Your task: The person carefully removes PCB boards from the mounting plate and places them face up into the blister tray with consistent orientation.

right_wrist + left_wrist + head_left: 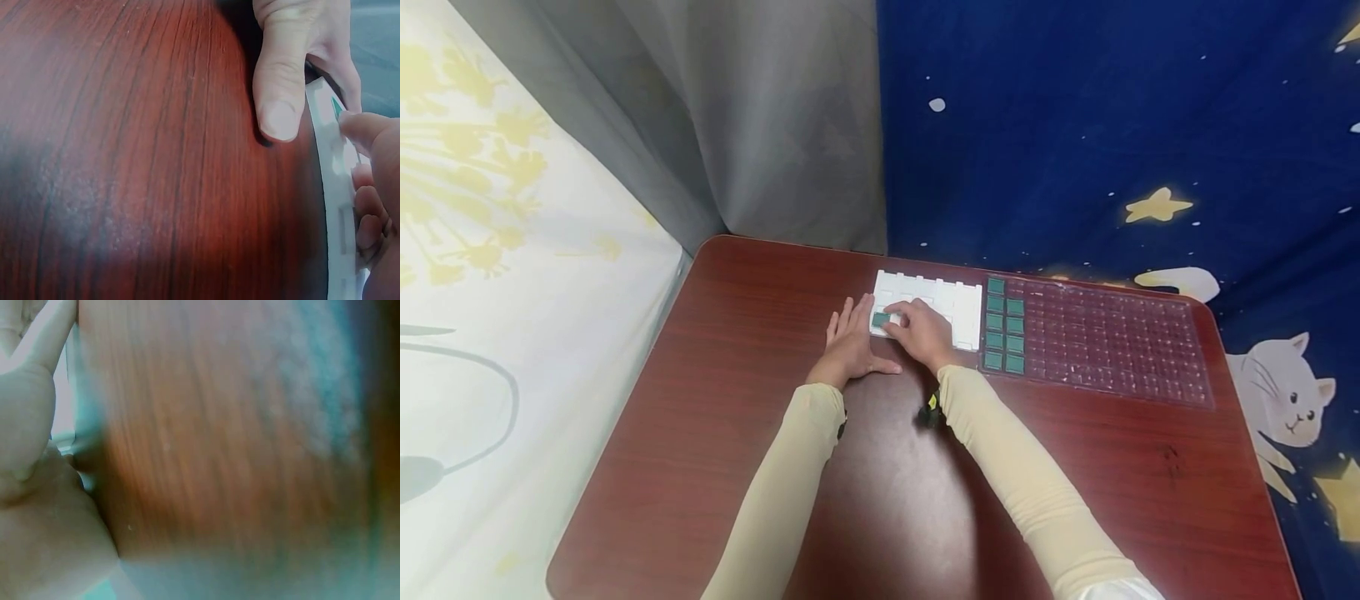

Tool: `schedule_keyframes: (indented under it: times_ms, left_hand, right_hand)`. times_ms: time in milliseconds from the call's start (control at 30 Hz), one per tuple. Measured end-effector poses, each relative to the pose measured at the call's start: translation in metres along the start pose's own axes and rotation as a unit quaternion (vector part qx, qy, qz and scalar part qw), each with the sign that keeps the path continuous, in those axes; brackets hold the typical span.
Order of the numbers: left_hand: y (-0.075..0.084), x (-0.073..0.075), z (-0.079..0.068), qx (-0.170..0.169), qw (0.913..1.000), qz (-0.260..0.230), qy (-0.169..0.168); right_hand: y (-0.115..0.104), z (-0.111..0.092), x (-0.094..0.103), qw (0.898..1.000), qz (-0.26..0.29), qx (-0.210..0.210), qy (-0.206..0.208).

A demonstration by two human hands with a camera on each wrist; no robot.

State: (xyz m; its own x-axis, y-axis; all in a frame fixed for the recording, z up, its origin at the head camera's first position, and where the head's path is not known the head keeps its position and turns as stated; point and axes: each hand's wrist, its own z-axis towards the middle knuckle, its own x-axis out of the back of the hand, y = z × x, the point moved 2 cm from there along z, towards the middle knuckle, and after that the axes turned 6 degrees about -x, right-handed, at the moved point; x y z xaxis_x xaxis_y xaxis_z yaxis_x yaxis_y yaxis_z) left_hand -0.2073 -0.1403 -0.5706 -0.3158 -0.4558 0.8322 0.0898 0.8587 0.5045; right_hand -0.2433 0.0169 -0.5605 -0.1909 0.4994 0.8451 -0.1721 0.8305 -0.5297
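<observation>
A white rectangular tray [966, 321] with a notched far edge lies near the table's back. In its near left corner is a green square tile [881, 319]. My right hand [925, 335] reaches over the tray and pinches this tile between thumb and forefinger. In the right wrist view the thumb tip meets the green tile [337, 109], and the other fingers are curled over the tray [334, 187]. My left hand [852, 346] rests along the tray's left edge with its fingers straight. Its thumb spreads out on the table in front.
Right of the white tray lies a clear plastic grid tray [1112, 342] with many small cells. Several green tiles [994, 322] fill its two leftmost columns. The reddish wooden table [722, 400] ends at a grey curtain [797, 125] and a blue starry cloth [1037, 150].
</observation>
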Motion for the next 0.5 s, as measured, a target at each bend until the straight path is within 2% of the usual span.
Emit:
schedule_keyframes:
  times_ms: [300, 500]
  left_hand:
    - [-0.0048, -0.0045, 0.0061, 0.007, 0.9999, -0.008, -0.009]
    - [-0.0031, -0.0027, 0.0036, -0.001, 1.0000, -0.006, -0.006]
  right_hand:
    - [-0.0022, 0.0031, 0.0012, 1.000, -0.012, -0.007, -0.001]
    - [-0.0011, 0.0028, 0.0005, 1.000, -0.012, -0.005, -0.002]
